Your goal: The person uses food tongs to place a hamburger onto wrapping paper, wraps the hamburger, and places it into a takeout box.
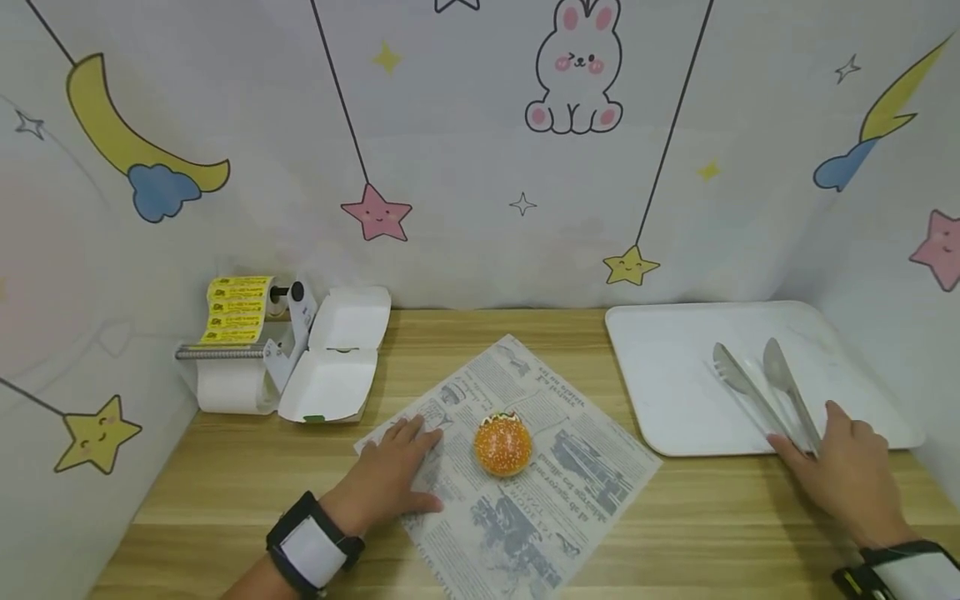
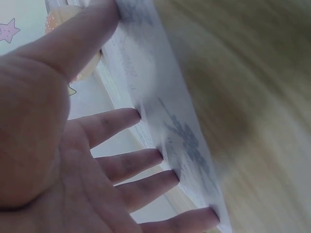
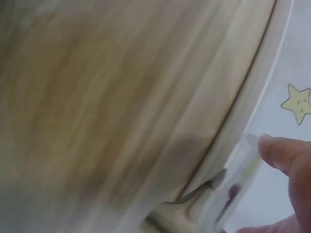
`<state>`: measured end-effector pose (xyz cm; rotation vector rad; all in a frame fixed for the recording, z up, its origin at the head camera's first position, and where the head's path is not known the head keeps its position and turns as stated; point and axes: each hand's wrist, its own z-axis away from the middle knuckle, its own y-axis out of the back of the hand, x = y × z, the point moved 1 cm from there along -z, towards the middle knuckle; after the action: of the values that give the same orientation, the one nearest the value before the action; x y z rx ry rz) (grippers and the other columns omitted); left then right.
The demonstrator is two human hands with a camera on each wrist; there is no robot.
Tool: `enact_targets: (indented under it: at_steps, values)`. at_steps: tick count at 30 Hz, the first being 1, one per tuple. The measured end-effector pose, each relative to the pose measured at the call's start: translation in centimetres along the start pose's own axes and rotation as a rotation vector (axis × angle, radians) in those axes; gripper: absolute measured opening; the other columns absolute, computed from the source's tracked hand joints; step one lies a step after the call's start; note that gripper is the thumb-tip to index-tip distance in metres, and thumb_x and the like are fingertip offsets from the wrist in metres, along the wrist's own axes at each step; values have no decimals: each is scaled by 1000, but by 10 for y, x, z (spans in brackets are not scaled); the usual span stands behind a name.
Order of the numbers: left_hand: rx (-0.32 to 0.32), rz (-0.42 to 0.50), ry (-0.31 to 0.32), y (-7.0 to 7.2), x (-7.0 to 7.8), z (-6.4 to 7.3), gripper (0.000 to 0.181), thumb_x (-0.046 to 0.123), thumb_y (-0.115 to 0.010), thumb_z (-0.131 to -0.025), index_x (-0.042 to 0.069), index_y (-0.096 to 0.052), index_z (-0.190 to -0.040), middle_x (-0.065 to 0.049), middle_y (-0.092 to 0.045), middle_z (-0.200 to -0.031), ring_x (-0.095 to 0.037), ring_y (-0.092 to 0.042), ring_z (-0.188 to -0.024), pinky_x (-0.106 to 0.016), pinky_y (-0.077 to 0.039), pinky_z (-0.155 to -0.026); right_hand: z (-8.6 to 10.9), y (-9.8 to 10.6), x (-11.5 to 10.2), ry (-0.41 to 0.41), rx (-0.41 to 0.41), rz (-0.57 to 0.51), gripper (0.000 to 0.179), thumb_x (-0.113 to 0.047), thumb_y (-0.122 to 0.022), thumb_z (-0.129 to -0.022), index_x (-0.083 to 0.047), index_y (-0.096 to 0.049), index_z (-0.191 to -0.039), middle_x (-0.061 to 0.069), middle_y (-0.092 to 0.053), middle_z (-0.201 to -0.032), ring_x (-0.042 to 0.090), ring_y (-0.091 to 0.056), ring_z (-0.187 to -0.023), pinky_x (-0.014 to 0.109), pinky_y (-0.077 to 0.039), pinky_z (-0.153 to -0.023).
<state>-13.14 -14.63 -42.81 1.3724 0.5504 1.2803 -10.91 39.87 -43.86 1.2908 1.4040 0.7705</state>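
In the head view my left hand (image 1: 393,471) rests on the left corner of a printed sheet of wrapping paper (image 1: 592,492), fingers spread. The left wrist view shows its fingertips (image 2: 167,177) against the paper. A small sesame-topped burger (image 1: 503,445) sits on the sheet, right of that hand. My right hand (image 1: 851,471) holds metal tongs (image 1: 761,400) near their hinge end, thumb on the left and index finger stretched out on the right. The tongs' arms stand apart over a white tray (image 1: 667,350). In the right wrist view the tongs' metal (image 3: 180,213) shows partly, blurred.
An open white takeaway box (image 1: 337,358) stands at the back left of the wooden table (image 1: 697,533). Beside it is a dispenser (image 1: 281,358) with a roll of yellow labels (image 1: 238,310). Decorated walls (image 1: 480,167) bound the back and sides.
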Motion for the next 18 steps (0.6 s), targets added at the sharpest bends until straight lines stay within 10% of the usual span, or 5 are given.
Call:
enact_targets:
  at_steps: [3, 8, 11, 18]
  values:
    - [8, -3, 1, -1, -1, 1, 90, 41, -91, -72, 7, -53, -147, -26, -37, -157, -50, -31, -145, -80, -29, -102, 7, 3, -29, 77, 94, -47, 77, -32, -78, -88, 22, -44, -132, 50, -46, -113, 67, -46, -99, 73, -39, -79]
    - [22, -16, 1, 2, 1, 1, 90, 42, -92, -71, 8, -54, -146, -25, -38, -157, -49, -32, -144, -79, -30, -102, 29, -7, -99, 441, 140, -192, 66, -46, -73, -92, 9, -58, -127, 36, -56, -122, 55, -53, -108, 68, -45, -85]
    - [43, -37, -18, 2, 1, 3, 89, 43, -91, -71, 7, -55, -144, -26, -40, -155, -49, -35, -143, -77, -32, -103, 49, -17, -143, 544, -13, -194, 73, -45, -77, -88, 5, -55, -138, 34, -50, -139, 51, -52, -121, 66, -45, -95]
    - [80, -36, -89, 10, 1, 1, 81, 40, -90, -75, 6, -58, -141, -28, -45, -150, -49, -41, -139, -71, -31, -108, 73, -40, -191, 495, -397, -104, 96, -62, -69, -87, 4, -42, -151, 34, -31, -156, 51, -33, -143, 69, -36, -105]
